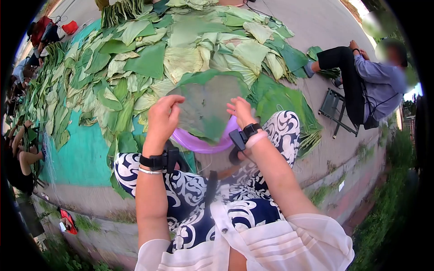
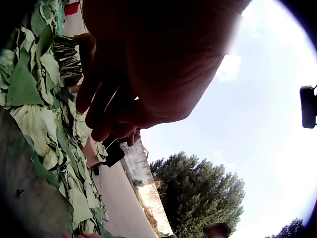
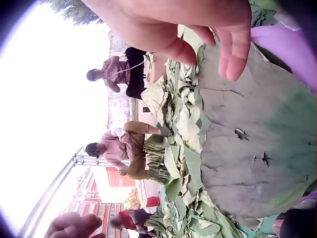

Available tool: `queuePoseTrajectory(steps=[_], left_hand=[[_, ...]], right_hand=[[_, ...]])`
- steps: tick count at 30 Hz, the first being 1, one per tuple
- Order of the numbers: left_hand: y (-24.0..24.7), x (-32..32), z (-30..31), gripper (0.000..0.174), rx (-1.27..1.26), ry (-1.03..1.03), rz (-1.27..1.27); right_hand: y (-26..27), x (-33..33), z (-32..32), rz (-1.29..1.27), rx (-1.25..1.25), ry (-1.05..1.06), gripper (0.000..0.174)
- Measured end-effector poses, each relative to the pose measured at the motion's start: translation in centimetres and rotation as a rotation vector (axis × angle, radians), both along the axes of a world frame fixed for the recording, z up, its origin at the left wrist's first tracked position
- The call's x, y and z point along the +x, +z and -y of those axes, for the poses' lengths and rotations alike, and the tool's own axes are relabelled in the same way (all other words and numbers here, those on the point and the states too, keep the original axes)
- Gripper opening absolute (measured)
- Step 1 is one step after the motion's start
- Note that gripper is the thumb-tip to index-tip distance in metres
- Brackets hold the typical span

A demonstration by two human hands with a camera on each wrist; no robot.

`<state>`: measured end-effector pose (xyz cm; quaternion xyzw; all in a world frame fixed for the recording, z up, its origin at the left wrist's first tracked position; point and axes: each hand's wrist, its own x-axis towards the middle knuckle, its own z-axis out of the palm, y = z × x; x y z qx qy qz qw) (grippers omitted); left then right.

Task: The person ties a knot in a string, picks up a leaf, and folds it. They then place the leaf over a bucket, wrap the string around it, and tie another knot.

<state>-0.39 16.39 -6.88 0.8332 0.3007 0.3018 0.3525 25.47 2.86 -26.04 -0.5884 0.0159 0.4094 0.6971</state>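
Note:
A wide grey-green leaf (image 1: 205,101) lies between the two hands, over a curved purple object (image 1: 194,141). The left hand (image 1: 163,119) is raised at its left side, fingers loosely bent around nothing visible; the left wrist view shows that hand (image 2: 143,69) dark against the sky. At the leaf's right side hovers the right hand (image 1: 242,110), its fingers relaxed and apart. In the right wrist view, this hand (image 3: 208,29) is above the leaf (image 3: 247,134), which has small torn holes. The purple object (image 3: 287,49) shows beside it.
Many green and pale leaves (image 1: 190,63) are spread ahead and to the left, partly on a green sheet (image 1: 83,156). A seated person (image 1: 379,81) is at the right, near a folding stool (image 1: 332,106). Other people are at the far left. Patterned trouser legs (image 1: 282,135) flank the leaf.

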Motion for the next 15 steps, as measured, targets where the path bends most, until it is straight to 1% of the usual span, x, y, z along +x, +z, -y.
queuePoseTrajectory(steps=[3, 6, 9, 12, 15], left_hand=[[-0.5, 0.0, -0.3, 0.019, -0.011, -0.009, -0.004], [-0.8, -0.2, -0.4, 0.020, -0.012, -0.007, -0.004], [-1.8, -0.5, -0.6, 0.019, -0.031, 0.019, 0.008], [-2.4, -0.7, -0.7, 0.018, -0.070, 0.026, 0.023], [-2.9, -1.0, -1.1, 0.018, -0.088, 0.037, 0.005]], right_hand=[[7.0, -1.6, -0.5, 0.048, -0.022, 0.063, 0.055], [12.6, -2.2, 0.0, 0.158, 0.001, 0.115, 0.046], [17.2, -1.4, 2.6, 0.310, 0.085, 0.155, 0.038], [21.1, 0.2, 6.3, 0.487, 0.086, 0.096, 0.039], [23.4, 1.8, 11.1, 0.609, 0.025, -0.028, 0.034]])
